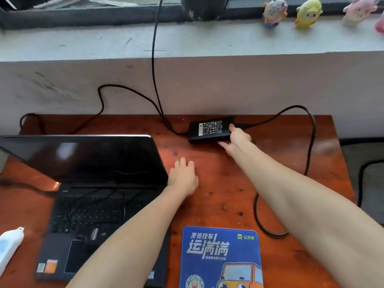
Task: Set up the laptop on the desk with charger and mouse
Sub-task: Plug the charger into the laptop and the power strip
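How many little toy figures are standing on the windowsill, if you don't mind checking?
4 toy figures, all at the sill's right end: a grey one, a yellow one, a pink one, and another pink one cut off by the frame edge. More may stand beyond it.

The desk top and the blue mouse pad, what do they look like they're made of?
The desk top looks like wood or a wood-look laminate, reddish brown with dark knots and a glossy coat that reflects the window light. The mouse pad looks like printed fabric over a soft backing: matte surface, rounded corners, darker rim like stitching. Neither can be confirmed by look alone.
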`<state>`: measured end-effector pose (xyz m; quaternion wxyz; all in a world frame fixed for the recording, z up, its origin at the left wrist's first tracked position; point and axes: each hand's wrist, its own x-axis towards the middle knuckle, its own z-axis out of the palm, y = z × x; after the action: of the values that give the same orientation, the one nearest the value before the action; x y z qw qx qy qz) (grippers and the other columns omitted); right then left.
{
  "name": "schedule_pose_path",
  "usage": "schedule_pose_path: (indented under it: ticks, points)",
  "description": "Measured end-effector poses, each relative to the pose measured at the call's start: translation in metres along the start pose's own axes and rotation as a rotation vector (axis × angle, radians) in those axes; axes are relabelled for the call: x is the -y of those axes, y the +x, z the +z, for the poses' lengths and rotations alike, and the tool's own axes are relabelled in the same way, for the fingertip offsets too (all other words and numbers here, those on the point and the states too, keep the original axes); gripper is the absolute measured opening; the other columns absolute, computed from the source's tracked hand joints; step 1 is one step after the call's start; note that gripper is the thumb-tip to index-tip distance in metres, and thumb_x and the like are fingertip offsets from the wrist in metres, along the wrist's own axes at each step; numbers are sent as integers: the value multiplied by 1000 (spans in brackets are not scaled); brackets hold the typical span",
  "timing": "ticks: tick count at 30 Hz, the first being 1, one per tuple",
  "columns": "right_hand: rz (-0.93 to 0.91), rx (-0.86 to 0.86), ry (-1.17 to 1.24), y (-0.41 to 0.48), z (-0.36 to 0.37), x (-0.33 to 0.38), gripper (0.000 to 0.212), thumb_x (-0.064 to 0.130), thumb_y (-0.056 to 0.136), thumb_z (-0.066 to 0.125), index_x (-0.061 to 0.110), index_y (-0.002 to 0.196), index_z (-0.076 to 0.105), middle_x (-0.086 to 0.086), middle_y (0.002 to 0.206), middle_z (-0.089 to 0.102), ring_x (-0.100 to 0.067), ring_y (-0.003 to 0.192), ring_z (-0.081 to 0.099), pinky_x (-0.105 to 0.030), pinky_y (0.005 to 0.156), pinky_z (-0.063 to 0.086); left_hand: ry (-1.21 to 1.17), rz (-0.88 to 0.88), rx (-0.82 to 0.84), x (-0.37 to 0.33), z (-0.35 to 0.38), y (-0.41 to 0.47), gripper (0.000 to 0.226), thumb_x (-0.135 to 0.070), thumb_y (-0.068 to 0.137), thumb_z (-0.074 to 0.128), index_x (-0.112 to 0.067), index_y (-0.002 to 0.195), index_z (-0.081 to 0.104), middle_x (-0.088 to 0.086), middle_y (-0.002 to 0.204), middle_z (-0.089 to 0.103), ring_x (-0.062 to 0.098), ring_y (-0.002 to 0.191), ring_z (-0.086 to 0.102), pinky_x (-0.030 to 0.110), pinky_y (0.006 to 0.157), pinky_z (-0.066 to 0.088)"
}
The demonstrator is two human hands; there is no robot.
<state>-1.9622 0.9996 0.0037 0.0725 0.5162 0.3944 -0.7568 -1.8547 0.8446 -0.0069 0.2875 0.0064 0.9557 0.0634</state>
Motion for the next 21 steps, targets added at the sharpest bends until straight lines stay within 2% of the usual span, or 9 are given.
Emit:
schedule_pose_path:
  ticks: [2, 5, 8, 10, 13, 15, 16, 19, 21]
  points:
    - [13, 5, -2, 4, 11, -9, 51, 10, 91, 66, 2, 134, 42, -19, 136, 48, -43, 120, 50, -63, 88, 49, -3, 11, -10, 2, 13, -1, 59, -39, 97, 43, -13, 146, 26, 17, 158, 12, 34, 145, 13, 43, 112, 26]
    - [-4, 29, -96, 11, 22, -23, 31, 10, 90, 66, 3, 114, 48, -17, 117, 58, -36, 106, 58, -55, 80, 56, 46, 50, -81, 9, 35, -3, 66, -45, 98, 36, -12, 151, 15, 18, 160, 4, 35, 147, 5, 44, 115, 21]
    - [-129, 63, -457, 17, 22, -24, 32, 18, 85, 74, 8, 103, 49, -9, 105, 57, -25, 76, 62, -38, 67, 60, 87, 71, -162, 13, 50, -2, 67, -47, 98, 30, -11, 152, 12, 20, 160, 3, 37, 147, 4, 46, 117, 16]
    - [-230, 97, -771, 19, 17, -19, 37, 27, 83, 75, 6, 107, 56, -12, 107, 65, -26, 66, 67, -41, 70, 61, 100, 71, -203, 16, 58, 0, 66, -48, 99, 25, -11, 152, 11, 21, 160, 3, 37, 147, 4, 47, 118, 15]
    - [-718, -1, -1250, 22, -16, -9, 19, 35, 83, 65, 19, 92, 70, -9, 93, 73, -29, 86, 68, -32, 73, 51, 99, 76, -223, 17, 67, 0, 66, -48, 99, 21, -11, 152, 11, 21, 160, 3, 38, 147, 4, 48, 118, 13]
    - [-1067, -138, -1391, 20, -47, -4, 21, 36, 83, 59, 25, 98, 69, -4, 102, 68, -29, 101, 58, -32, 72, 39, 94, 77, -225, 17, 69, 0, 65, -48, 99, 19, -11, 152, 11, 21, 160, 3, 37, 147, 3, 48, 119, 12]
    - [-1143, -176, -1411, 20, -63, -3, 26, 35, 83, 59, 24, 105, 66, -5, 108, 63, -29, 106, 53, -34, 74, 39, 97, 72, -226, 17, 69, 0, 65, -48, 100, 18, -11, 152, 11, 21, 160, 3, 37, 147, 3, 48, 118, 12]
    - [-959, -197, -1553, 26, -102, -10, 49, 36, 83, 65, 20, 127, 53, -11, 122, 53, -34, 115, 48, -44, 87, 44, 102, 51, -238, 16, 71, 0, 64, -47, 99, 17, -11, 152, 12, 21, 160, 5, 37, 147, 4, 49, 118, 13]
    - [-812, -185, -1574, 32, -121, -15, 48, 34, 88, 63, 18, 131, 50, -15, 123, 55, -39, 113, 53, -45, 88, 45, 104, 46, -248, 16, 71, 2, 64, -47, 99, 18, -11, 152, 13, 21, 160, 6, 37, 147, 5, 49, 118, 13]
